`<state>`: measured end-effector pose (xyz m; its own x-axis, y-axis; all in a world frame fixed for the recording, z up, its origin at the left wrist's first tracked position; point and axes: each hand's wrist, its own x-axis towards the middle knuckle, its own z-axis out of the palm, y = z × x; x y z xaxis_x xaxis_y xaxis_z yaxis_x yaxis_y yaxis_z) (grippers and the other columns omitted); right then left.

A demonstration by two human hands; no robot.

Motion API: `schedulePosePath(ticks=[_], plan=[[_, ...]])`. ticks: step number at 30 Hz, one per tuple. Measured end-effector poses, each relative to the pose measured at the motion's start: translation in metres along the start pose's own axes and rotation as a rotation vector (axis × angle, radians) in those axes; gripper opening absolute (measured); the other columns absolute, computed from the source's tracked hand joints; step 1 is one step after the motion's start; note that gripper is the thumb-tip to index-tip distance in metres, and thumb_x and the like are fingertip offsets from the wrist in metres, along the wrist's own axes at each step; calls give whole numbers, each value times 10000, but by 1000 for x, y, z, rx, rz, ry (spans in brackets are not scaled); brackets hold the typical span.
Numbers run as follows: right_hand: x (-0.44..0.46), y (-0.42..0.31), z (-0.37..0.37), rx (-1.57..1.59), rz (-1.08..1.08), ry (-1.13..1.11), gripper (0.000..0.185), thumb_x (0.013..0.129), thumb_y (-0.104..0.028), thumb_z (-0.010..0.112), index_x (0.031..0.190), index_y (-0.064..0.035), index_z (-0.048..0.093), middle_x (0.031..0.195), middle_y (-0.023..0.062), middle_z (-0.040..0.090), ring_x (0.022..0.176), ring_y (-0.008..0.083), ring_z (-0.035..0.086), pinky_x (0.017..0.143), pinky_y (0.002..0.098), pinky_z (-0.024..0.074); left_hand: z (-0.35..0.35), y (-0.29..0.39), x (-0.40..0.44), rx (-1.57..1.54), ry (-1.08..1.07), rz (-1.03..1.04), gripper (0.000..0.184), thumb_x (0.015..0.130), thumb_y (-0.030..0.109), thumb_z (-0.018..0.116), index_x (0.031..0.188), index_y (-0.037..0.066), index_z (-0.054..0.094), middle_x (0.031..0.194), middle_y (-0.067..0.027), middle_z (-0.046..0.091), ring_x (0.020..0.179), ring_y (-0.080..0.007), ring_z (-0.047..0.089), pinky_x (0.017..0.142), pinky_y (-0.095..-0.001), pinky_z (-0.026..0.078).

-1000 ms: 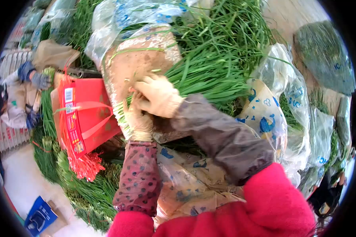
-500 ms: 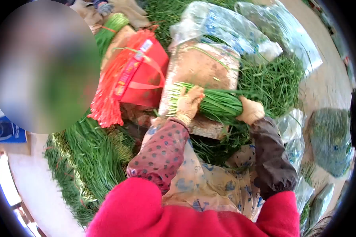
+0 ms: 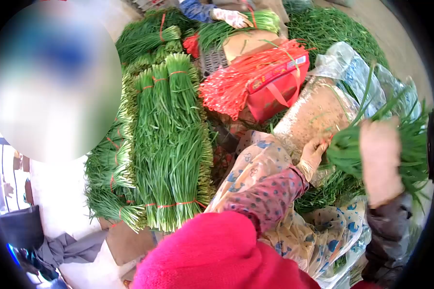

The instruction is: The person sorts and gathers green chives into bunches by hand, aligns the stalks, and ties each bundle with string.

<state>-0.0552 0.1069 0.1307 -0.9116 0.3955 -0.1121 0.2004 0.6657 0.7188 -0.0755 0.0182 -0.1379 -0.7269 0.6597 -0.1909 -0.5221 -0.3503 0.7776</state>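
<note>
A bunch of garlic chives [image 3: 345,150] is at the right, with its long leaves splayed outward. My left hand [image 3: 313,153] is closed at the near end of this bunch, where a small bit of red shows by the fingertips. My right hand [image 3: 382,154] is in front of the leaves and smeared by motion, so its fingers cannot be made out. Behind my left hand lies a worn, soil-specked board [image 3: 318,108]. A patterned plastic apron [image 3: 255,166] covers my lap.
Tied chive bundles [image 3: 171,139] are stacked at the left. A red bag [image 3: 275,98] holds many red strips [image 3: 231,89]. Across from me, a co-worker's gloved hand [image 3: 234,18] rests on another bundle. Loose chives [image 3: 342,33] and clear plastic bags [image 3: 340,58] lie at the back right.
The view has swung left. The chives have come off the board toward the right, and their leaves are raised and spread. My left hand has moved from the stalks' top to the bunch's end.
</note>
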Motion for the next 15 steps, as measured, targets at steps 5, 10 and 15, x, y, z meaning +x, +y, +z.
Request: schedulePosePath(ticks=[5,10,15], plan=[[-9,-19,43,72,-137,81,129,899,-195,528,881,-135,642,732,45,647,735,224,640,710,346,460,-18,-19,5,-2,82,2,84,875,-8,606,947,-11,652,985,-37,671,909,-131,594,818,-259,471],[-41,59,52,364,110,-379,850,509,-223,860,1261,-100,484,1019,96,629,965,278,609,846,397,442,34,79,-4,455,-36,81,67,878,38,624,933,19,659,974,-70,680,931,-157,604,844,-300,483],[-77,67,72,703,227,-497,1012,605,-145,793,1465,-110,260,1469,190,335,1306,392,381,1030,479,367,7,34,36,1090,-188,773,147,825,161,674,935,65,681,1037,-85,664,1190,-258,532,964,-479,379]])
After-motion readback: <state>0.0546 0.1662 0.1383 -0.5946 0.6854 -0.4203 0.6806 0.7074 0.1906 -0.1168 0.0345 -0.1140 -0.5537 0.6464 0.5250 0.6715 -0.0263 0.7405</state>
